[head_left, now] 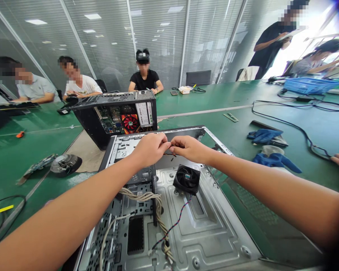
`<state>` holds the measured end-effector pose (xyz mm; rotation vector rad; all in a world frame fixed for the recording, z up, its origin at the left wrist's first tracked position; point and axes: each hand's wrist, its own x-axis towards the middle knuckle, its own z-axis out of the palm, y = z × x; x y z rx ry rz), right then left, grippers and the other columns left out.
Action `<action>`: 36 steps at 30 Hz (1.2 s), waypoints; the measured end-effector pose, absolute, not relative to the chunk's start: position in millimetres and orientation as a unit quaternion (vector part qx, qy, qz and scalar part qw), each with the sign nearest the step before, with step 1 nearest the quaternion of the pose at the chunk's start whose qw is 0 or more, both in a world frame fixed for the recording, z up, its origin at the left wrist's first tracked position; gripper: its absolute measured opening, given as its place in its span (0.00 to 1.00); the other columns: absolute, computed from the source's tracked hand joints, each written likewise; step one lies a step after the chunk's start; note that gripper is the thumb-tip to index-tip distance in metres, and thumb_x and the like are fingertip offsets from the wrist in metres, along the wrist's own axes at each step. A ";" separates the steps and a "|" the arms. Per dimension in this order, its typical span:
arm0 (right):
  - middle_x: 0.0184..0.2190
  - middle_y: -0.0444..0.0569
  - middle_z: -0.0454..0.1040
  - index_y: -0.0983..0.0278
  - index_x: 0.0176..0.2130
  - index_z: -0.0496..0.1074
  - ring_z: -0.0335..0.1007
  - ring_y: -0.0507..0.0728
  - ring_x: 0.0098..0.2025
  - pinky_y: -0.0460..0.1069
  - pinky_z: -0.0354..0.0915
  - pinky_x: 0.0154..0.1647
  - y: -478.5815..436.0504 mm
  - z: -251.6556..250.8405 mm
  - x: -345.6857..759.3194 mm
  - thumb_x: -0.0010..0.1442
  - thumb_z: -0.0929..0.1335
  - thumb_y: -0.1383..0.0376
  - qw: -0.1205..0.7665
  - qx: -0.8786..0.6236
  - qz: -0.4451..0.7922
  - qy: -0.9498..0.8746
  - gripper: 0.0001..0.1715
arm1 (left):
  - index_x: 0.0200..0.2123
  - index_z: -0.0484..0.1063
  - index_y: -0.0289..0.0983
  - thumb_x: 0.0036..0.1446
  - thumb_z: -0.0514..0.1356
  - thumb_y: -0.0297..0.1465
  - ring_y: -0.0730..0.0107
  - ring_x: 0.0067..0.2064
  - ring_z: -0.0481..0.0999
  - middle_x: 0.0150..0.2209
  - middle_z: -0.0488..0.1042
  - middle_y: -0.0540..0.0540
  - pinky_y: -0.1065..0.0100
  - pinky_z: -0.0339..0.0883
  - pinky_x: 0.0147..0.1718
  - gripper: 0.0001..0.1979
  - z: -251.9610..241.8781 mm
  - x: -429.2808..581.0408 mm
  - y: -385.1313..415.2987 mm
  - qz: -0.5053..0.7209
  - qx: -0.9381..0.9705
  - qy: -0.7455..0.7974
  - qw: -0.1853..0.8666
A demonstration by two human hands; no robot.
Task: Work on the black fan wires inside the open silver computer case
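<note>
Evidently, in the head view, the left hand (151,148) and right hand (190,147) meet fingertip to fingertip above the far part of an open computer case (214,222). Both sets of fingers are pinched narrow on thin wires (170,154), whose gripped part is mostly hidden. A black case fan (187,178) lies nearer on the metal floor, its twisted lead (177,221) trailing toward braided beige cables (159,205). Beyond stands a second computer tower (86,126), upright, with a red-framed fan (130,122) inside.
</note>
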<state>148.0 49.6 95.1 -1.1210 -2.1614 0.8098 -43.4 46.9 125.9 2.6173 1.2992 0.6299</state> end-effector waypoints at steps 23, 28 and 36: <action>0.25 0.44 0.67 0.63 0.30 0.67 0.59 0.53 0.29 0.49 0.55 0.32 47.1 101.8 145.8 0.60 0.62 0.62 0.263 -0.422 0.291 -0.817 0.10 | 0.29 0.72 0.36 0.62 0.53 0.35 0.70 0.27 0.66 0.25 0.73 0.48 0.68 0.51 0.28 0.13 124.7 -44.9 47.6 0.204 0.870 0.440 0.083; 0.25 0.44 0.68 0.64 0.31 0.68 0.59 0.52 0.28 0.49 0.55 0.31 45.7 101.3 145.1 0.60 0.62 0.63 0.264 -0.415 0.300 -0.817 0.09 | 0.23 0.69 0.36 0.63 0.50 0.34 0.71 0.25 0.62 0.22 0.69 0.48 0.66 0.46 0.26 0.18 124.4 -43.9 49.0 0.182 0.880 0.435 0.054; 0.24 0.44 0.66 0.63 0.29 0.66 0.59 0.52 0.29 0.49 0.56 0.32 47.7 101.5 146.3 0.62 0.61 0.64 0.255 -0.400 0.308 -0.824 0.11 | 0.26 0.72 0.36 0.61 0.53 0.34 0.71 0.27 0.65 0.24 0.72 0.48 0.67 0.51 0.27 0.14 125.8 -44.6 47.6 0.213 0.875 0.427 0.082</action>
